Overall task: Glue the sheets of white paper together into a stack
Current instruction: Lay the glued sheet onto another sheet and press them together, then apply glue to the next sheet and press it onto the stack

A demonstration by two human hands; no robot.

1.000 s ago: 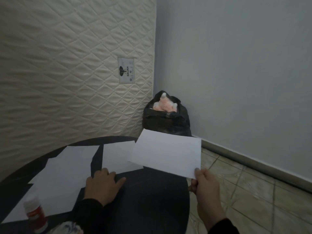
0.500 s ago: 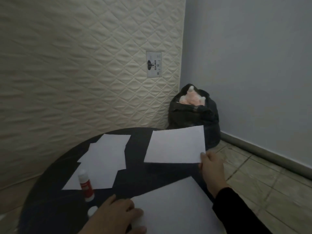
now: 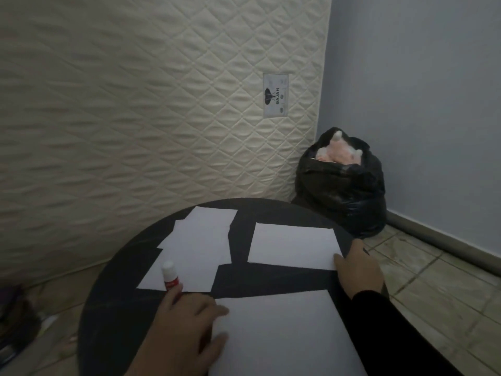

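Both hands are on paper at the near side of the round black desk (image 3: 113, 289): the left hand (image 3: 184, 329) lies with fingers spread and fairly straight over the left edge of the large white sheet nearest the camera (image 3: 284, 335), while the right hand (image 3: 359, 270) holds the near right corner of a smaller white rectangular sheet (image 3: 292, 245) lying flat toward the far right; its thumb rests on top, though whether fingers curl beneath the corner is hard to tell in this dim view. At the far left, a loose overlapping pile of white sheets (image 3: 198, 248) waits, and a white-capped glue stick with a red label (image 3: 170, 276) stands upright at its near edge, just beyond the left fingertips. The step in hand looks like setting out a sheet before gluing. Doing it well means letting the small sheet settle flat, keeping the left hand pressing its sheet so it does not slide, then taking the glue stick without tipping it, and matching edges squarely before pressing down.
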